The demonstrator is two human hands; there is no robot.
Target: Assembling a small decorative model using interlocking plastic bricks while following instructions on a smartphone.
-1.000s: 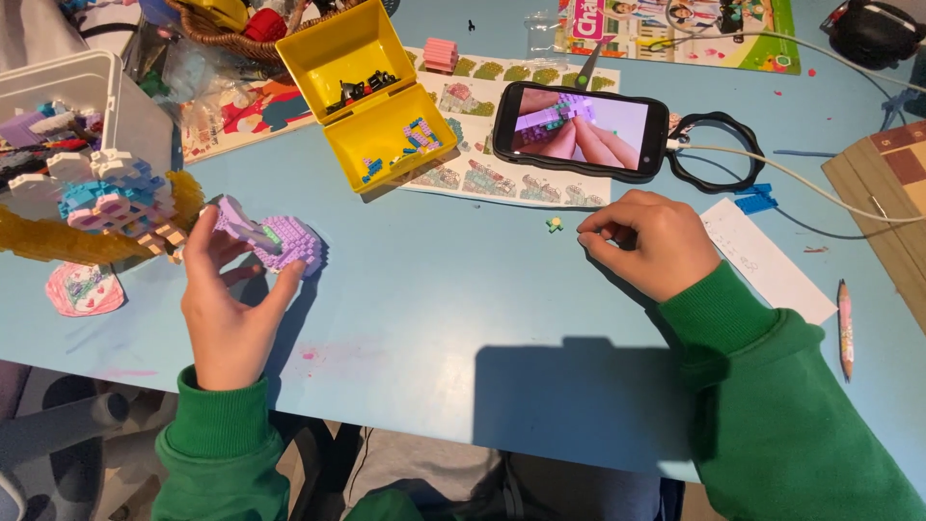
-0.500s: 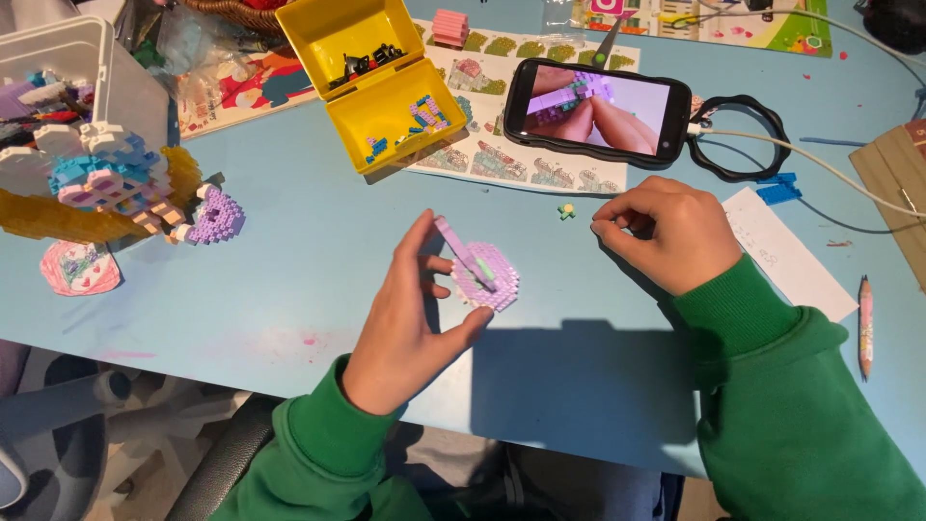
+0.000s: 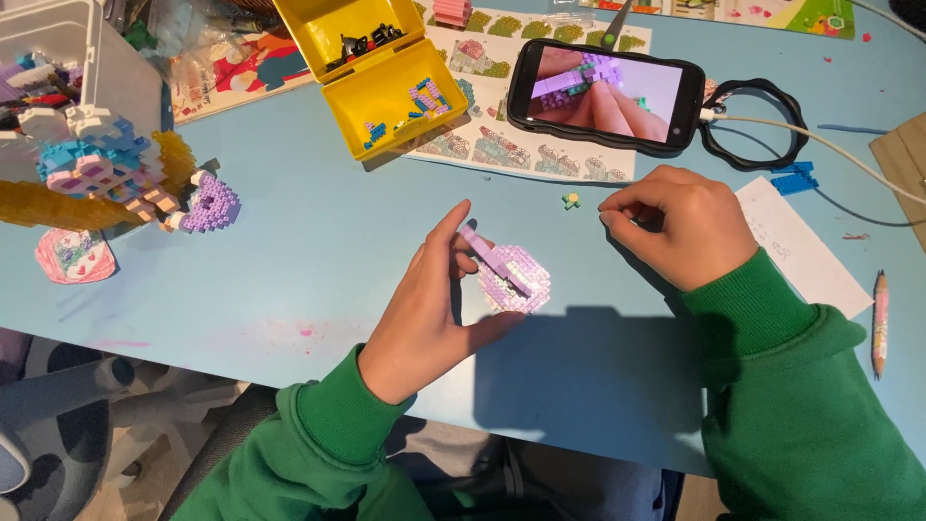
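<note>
The left hand [image 3: 424, 309] grips a lilac brick piece [image 3: 509, 275], just below the phone [image 3: 605, 95]. The right hand [image 3: 680, 227], fingers curled shut right of the piece, pinches something too small to tell. This looks like mid-assembly; next, the small green brick [image 3: 572, 201] beside the piece needs a fine pinch.

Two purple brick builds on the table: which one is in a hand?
The round lilac build at table centre, held by the left hand. The darker purple heart-shaped build sits untouched at far left, beside the blue-and-white brick model.

Two hands [image 3: 424, 309], one phone [image 3: 606, 94] — one yellow box [image 3: 381, 92].
</note>
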